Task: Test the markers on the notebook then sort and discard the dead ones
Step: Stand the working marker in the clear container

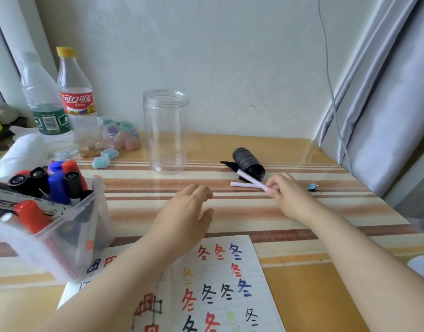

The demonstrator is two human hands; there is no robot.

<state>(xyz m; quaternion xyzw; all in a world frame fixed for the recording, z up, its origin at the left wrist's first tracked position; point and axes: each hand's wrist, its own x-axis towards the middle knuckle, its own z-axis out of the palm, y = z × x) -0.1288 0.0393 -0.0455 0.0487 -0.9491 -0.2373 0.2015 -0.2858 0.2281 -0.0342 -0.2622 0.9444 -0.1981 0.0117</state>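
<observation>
My right hand [284,194] pinches two thin white markers [248,184] by their near ends; their far ends fan out over the striped table, toward a black roll. My left hand [184,219] hovers palm down over the table with loosely curled fingers and holds nothing. The open notebook [251,271], covered in red, black, blue and orange test characters, lies at the near edge under my forearms. A clear plastic bin [62,236] at the left holds several capped red, blue and black markers. An empty clear jar [166,133] stands upright at the middle back.
Two plastic bottles [69,101] stand at the back left beside pastel erasers [119,135]. A black roll [249,165] lies behind the white markers. A small binder clip [312,187] sits to the right. A grey curtain [386,104] hangs along the right edge.
</observation>
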